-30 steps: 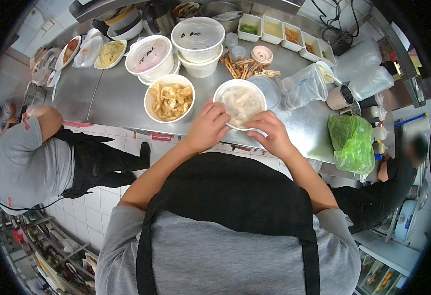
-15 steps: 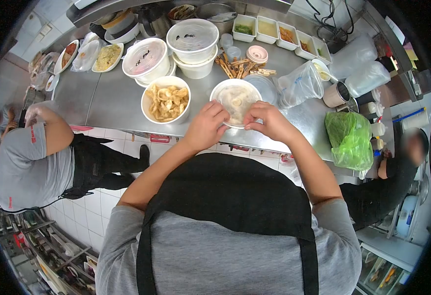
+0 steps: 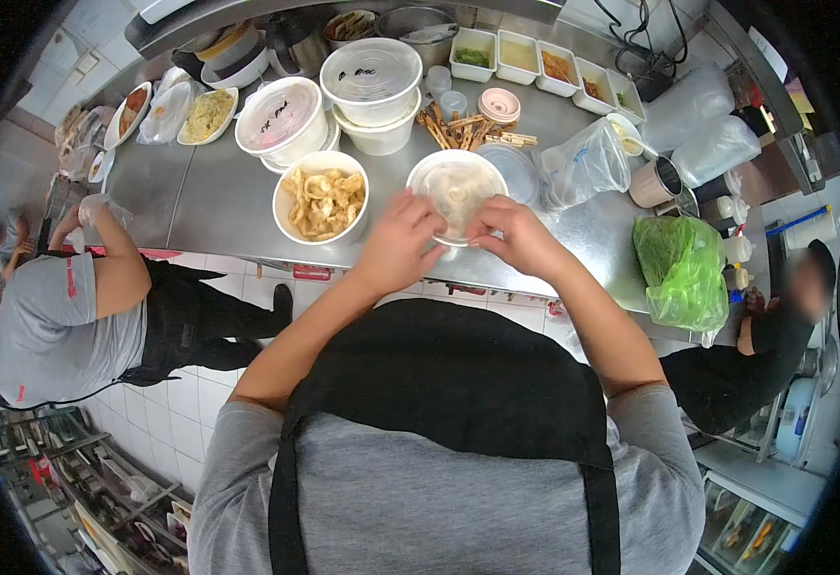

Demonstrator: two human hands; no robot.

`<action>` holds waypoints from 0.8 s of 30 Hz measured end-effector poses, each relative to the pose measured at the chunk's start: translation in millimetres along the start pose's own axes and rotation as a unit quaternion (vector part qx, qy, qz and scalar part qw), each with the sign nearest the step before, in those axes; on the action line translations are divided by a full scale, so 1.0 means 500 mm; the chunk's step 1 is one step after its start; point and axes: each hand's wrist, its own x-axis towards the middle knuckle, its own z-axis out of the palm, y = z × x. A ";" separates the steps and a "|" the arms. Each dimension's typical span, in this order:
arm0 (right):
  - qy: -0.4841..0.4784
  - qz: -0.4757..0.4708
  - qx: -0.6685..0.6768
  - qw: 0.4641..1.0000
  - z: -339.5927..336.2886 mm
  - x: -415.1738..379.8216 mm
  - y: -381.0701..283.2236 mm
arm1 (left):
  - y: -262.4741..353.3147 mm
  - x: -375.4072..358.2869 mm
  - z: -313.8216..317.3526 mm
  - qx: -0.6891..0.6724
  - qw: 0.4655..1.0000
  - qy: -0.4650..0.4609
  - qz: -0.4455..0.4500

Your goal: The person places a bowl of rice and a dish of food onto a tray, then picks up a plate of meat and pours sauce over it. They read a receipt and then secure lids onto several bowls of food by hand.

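Clear-lidded bowl (image 3: 456,184) on steel counter (image 3: 228,196), near edge, right of fried-snack bowl (image 3: 347,229). Right hand (image 3: 517,238) pinches near rim; left hand (image 3: 401,240) bent at left rim, blurred, grip unclear. Even pressure around rim likely seats lid best.

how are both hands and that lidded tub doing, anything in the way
Left hand, right hand: at near rim of round white tub with see-through lid. Open round white tub of golden curled pieces stands left. Nothing visibly blocking.

I'm in a busy commercial kitchen: a long steel counter (image 3: 233,196), lidded food tubs (image 3: 372,72), garnish trays (image 3: 472,73), co-workers (image 3: 65,316) nearby.
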 end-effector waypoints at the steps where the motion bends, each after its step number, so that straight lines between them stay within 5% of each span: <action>1: -0.005 0.018 0.019 1.000 0.002 0.000 -0.001 | 0.008 0.002 0.001 -0.008 1.000 -0.001 0.003; 7: -0.043 0.072 0.061 0.995 -0.007 0.012 -0.004 | -0.004 -0.006 0.014 0.000 1.000 -0.003 -0.006; 13: -0.045 0.045 0.044 0.997 -0.007 0.007 -0.004 | 0.003 -0.006 0.012 0.011 1.000 0.002 -0.009; 22: 0.074 -0.064 -0.062 0.993 0.008 -0.027 0.006 | -0.005 -0.006 0.012 0.006 1.000 0.010 0.012; 24: 0.016 -0.042 -0.058 0.997 -0.004 -0.016 0.013 | -0.010 -0.005 0.010 0.006 1.000 0.001 0.016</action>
